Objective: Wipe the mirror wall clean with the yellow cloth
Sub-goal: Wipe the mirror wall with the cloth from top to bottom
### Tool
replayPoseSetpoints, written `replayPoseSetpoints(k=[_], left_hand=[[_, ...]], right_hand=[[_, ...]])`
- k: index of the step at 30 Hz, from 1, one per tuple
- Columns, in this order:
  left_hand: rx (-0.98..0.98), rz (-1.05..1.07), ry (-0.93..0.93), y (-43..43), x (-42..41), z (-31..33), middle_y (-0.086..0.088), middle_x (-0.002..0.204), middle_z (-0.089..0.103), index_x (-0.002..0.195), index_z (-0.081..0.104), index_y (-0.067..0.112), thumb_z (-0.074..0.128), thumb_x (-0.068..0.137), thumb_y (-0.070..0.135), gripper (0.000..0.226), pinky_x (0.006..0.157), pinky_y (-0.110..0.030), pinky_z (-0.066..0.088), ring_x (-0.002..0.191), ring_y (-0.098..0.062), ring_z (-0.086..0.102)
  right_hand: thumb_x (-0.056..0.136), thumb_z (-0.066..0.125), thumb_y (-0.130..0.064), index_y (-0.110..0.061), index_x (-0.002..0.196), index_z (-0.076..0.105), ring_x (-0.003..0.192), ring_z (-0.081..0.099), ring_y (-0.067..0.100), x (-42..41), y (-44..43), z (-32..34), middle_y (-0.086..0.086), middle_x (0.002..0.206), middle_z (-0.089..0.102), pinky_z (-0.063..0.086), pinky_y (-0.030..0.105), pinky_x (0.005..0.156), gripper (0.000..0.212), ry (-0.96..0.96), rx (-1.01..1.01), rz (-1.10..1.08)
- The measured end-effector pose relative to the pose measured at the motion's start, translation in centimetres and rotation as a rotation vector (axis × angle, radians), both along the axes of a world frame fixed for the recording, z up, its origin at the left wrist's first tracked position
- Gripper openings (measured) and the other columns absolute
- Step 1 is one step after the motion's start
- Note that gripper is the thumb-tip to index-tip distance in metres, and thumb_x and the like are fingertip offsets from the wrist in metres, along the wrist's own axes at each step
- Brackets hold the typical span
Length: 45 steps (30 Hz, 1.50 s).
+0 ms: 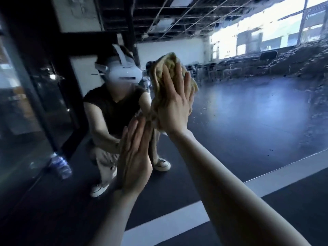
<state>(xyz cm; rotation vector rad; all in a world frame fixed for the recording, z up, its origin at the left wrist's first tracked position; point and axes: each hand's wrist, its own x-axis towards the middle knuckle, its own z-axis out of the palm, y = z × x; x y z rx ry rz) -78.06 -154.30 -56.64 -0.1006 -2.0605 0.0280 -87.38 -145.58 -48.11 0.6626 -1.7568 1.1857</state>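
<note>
**Mirror wall mid-wipe, cloth pinned under my right palm**

Mirror wall [248, 112] fills what I see. It throws back a dark studio floor and bright windows far to the right, with my own crouched reflection at left. My right hand [174, 105] lies flat, fingers straight and pointing up, pressing the yellow cloth [159, 77] onto the glass beside my reflected head. My left hand [134, 157] is flat too, fingers together and holding nothing, palm toward the glass, lower and to the left. Whether it touches the cloth's bottom tail or is just beside it, I cannot tell.

The cloth is bunched, not spread. Its long axis runs nearly upright, with the top end leaning slightly right and the lower end trailing past my wrist.

I judge a wiping stroke to be in hand. Droplets and streaks [301, 86] cover the glass to the right, so the next move calls for sliding the cloth that way with steady pressure, palm flat so the wad does not roll out. A water bottle [60, 166] sits low at the left.
</note>
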Motion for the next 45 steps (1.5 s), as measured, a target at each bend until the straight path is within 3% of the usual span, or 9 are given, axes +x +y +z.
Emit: replayPoseSetpoints(k=[2, 5, 9, 11, 19, 24, 31, 38, 45], left_hand=[[-0.036, 0.011, -0.026, 0.5, -0.6, 1.6, -0.012, 0.151, 0.028, 0.141, 0.035, 0.001, 0.003, 0.099, 0.022, 0.057, 0.112, -0.051, 0.025, 0.142, -0.027, 0.022], [-0.15, -0.055, -0.067, 0.7, -1.2, 2.4, -0.011, 0.153, 0.023, 0.144, 0.029, 0.002, 0.017, 0.088, 0.004, 0.058, 0.111, -0.054, 0.024, 0.143, -0.028, 0.018], [-0.301, -0.067, -0.143, -0.1, -1.8, 3.2, -0.007, 0.155, 0.018, 0.146, 0.021, 0.006, 0.023, 0.079, 0.0, 0.067, 0.112, -0.051, 0.021, 0.144, -0.021, 0.012], [-0.342, -0.046, -0.149, -0.1, -2.2, 4.2, -0.008, 0.154, 0.02, 0.146, 0.021, 0.006, 0.022, 0.078, 0.0, 0.068, 0.112, -0.048, 0.021, 0.144, -0.02, 0.012], [-0.291, -0.002, -0.004, 2.8, -5.6, 11.7, -0.014, 0.149, 0.033, 0.143, 0.024, 0.003, 0.059, 0.078, 0.002, 0.073, 0.112, -0.044, 0.026, 0.14, -0.022, 0.023], [-0.37, -0.006, -0.063, 4.2, -7.0, 12.0, -0.009, 0.154, 0.023, 0.145, 0.023, 0.004, 0.048, 0.074, -0.01, 0.076, 0.115, -0.043, 0.019, 0.143, -0.021, 0.018], [-0.553, -0.036, -0.197, 5.6, -7.2, 8.6, -0.012, 0.147, 0.036, 0.138, 0.04, -0.001, 0.022, 0.073, 0.001, 0.068, 0.109, -0.041, 0.022, 0.136, -0.028, 0.033], [-0.515, -0.03, -0.135, 8.0, -9.8, 10.1, -0.013, 0.143, 0.043, 0.13, 0.048, -0.004, 0.032, 0.078, 0.005, 0.056, 0.113, -0.034, 0.017, 0.135, -0.023, 0.036], [-0.6, -0.077, -0.194, 7.5, -9.3, 4.1, -0.01, 0.149, 0.034, 0.14, 0.038, 0.001, 0.025, 0.074, 0.002, 0.066, 0.109, -0.042, 0.025, 0.138, -0.025, 0.03]], right_hand=[[0.087, 0.055, -0.035, -0.029, 0.145, 0.035, 0.145, 0.009, 0.028, -1.4, 0.7, -1.6, 0.004, 0.157, 0.019, 0.008, 0.049, 0.117, 0.062, 0.062, -0.004, -0.039], [0.081, 0.066, -0.021, -0.017, 0.141, 0.042, 0.141, 0.021, 0.034, -3.4, 3.1, -7.7, 0.014, 0.154, 0.025, 0.017, 0.051, 0.114, 0.064, -0.044, -0.112, -0.152], [0.074, 0.046, -0.037, -0.018, 0.148, 0.026, 0.145, 0.006, 0.032, -2.6, 4.7, -10.0, 0.009, 0.158, 0.006, -0.009, 0.024, 0.114, 0.079, -0.407, -0.294, -0.06], [0.069, 0.04, -0.034, -0.024, 0.15, 0.018, 0.146, -0.002, 0.028, -1.7, 4.5, -6.6, 0.006, 0.159, -0.001, -0.009, 0.026, 0.114, 0.084, -0.466, -0.329, -0.023], [0.093, 0.041, -0.022, -0.031, 0.148, 0.026, 0.146, -0.005, 0.024, -3.5, 4.5, 8.2, -0.001, 0.16, 0.006, -0.007, 0.043, 0.117, 0.058, -0.016, -0.082, 0.064], [0.076, 0.028, -0.045, -0.023, 0.143, 0.041, 0.145, 0.01, 0.025, -5.8, 7.4, 2.1, 0.004, 0.157, 0.02, 0.003, 0.04, 0.119, 0.072, -0.052, -0.275, 0.018], [0.068, 0.049, -0.035, -0.02, 0.149, 0.024, 0.146, 0.0, 0.022, -6.8, 11.1, -6.7, 0.005, 0.159, 0.002, 0.0, 0.039, 0.118, 0.086, -0.431, -0.371, -0.03], [0.088, 0.035, -0.023, -0.027, 0.146, 0.034, 0.146, 0.0, 0.026, -8.0, 9.6, 3.1, 0.002, 0.159, 0.009, -0.003, 0.043, 0.117, 0.058, -0.13, -0.281, 0.082], [0.085, 0.042, -0.04, -0.017, 0.14, 0.041, 0.143, 0.011, 0.025, -8.7, 10.7, -12.7, 0.011, 0.154, 0.02, 0.007, 0.045, 0.117, 0.06, -0.221, -0.352, -0.043]])
